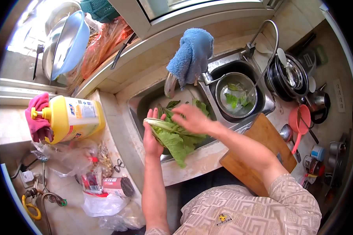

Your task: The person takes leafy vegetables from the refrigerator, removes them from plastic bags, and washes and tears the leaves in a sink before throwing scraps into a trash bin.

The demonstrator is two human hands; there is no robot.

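Note:
Over the left sink basin (pixel 139 102) I have a bunch of leafy green lettuce (pixel 181 147). My left hand (pixel 152 139) is wrapped round its pale stem end, thumb beside the white base. Across the top of the leaves lies my right hand (pixel 194 119), its fingers bent among them; whether they pinch a leaf is hidden. More green leaves show behind the hands in the basin. In the right basin a steel bowl (pixel 236 76) holds water and several loose green leaves (pixel 232 100).
A blue towel (pixel 192 53) hangs over the faucet. A wooden cutting board (pixel 259 150) lies right of the sink, near stacked pans (pixel 288 76) and a pink strainer (pixel 300 119). On the left stand a yellow detergent jug (pixel 80 119) and plastic bags (pixel 106 204).

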